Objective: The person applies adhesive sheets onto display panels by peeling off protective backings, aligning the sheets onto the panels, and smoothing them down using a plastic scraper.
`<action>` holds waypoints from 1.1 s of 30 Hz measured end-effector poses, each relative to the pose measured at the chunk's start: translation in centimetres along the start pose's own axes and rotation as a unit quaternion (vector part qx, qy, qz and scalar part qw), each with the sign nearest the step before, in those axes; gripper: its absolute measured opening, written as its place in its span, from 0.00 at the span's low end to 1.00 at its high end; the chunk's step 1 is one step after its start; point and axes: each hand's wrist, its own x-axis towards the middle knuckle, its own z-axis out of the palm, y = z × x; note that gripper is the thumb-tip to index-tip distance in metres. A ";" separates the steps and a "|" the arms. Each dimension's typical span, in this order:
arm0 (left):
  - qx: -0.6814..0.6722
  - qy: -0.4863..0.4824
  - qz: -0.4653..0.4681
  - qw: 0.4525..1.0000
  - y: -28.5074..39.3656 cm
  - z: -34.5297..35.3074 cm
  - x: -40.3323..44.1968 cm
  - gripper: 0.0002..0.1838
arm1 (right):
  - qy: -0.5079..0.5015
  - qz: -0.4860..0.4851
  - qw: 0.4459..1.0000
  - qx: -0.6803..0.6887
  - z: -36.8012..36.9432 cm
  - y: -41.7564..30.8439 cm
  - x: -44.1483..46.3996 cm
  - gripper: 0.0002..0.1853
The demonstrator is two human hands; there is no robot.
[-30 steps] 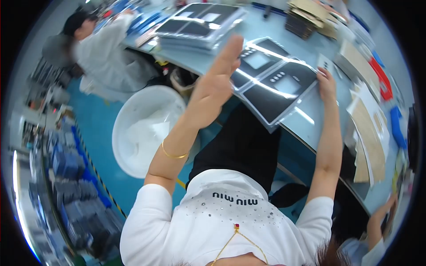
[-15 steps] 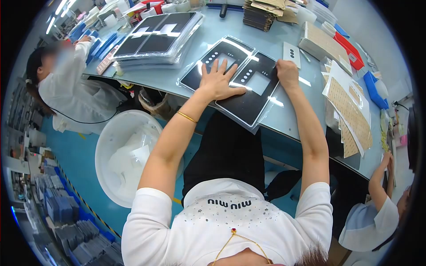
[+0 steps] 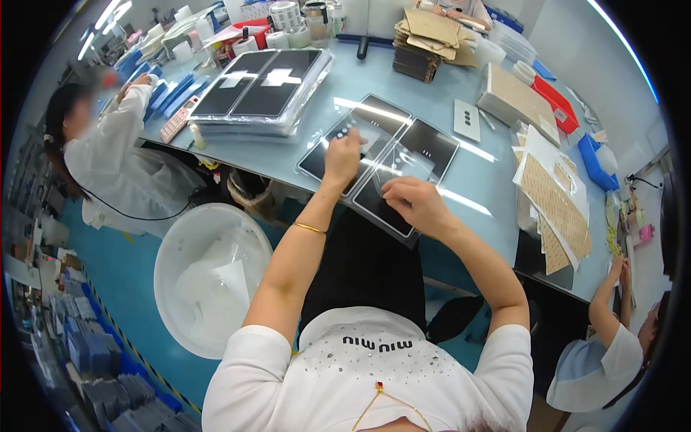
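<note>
A glossy black two-panel sheet (image 3: 440, 141) with pale borders lies near the table's front edge. Above its middle, a piece of clear plastic film (image 3: 392, 160) catches the light. My left hand (image 3: 344, 157) is closed over the left panel, fingers curled at the film's upper left side. Lower right, my right hand (image 3: 419, 204) pinches the film's near edge between thumb and fingertips. The film partly covers the panel windows, and reflections make its outline hard to follow.
A stack of bagged black panels (image 3: 252, 86) stands left on the table (image 3: 281, 155). A small white plate with dots (image 3: 466, 119) lies right, near backing sheets (image 3: 554, 187). A white bin (image 3: 212, 281) stands on the floor. Co-workers sit left and right; another person is at the back.
My left hand has gone from lying flat to closed fingers. My right hand has left the sheet's right edge and come towards the middle. Clear film now shows between the hands.
</note>
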 end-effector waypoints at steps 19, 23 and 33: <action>0.299 0.111 0.234 0.918 1.0 -3.5 -6.9 0.07 | -0.059 0.214 0.882 -0.415 1.4 21.8 12.3 0.32; 0.210 0.039 -0.009 0.977 -3.4 -18.6 -22.9 0.11 | -0.074 0.236 0.839 -0.484 1.9 22.2 12.7 0.31; 0.600 0.544 -0.172 0.560 0.6 -37.8 -45.5 0.20 | -0.101 0.247 0.838 -0.477 1.7 21.2 12.9 0.31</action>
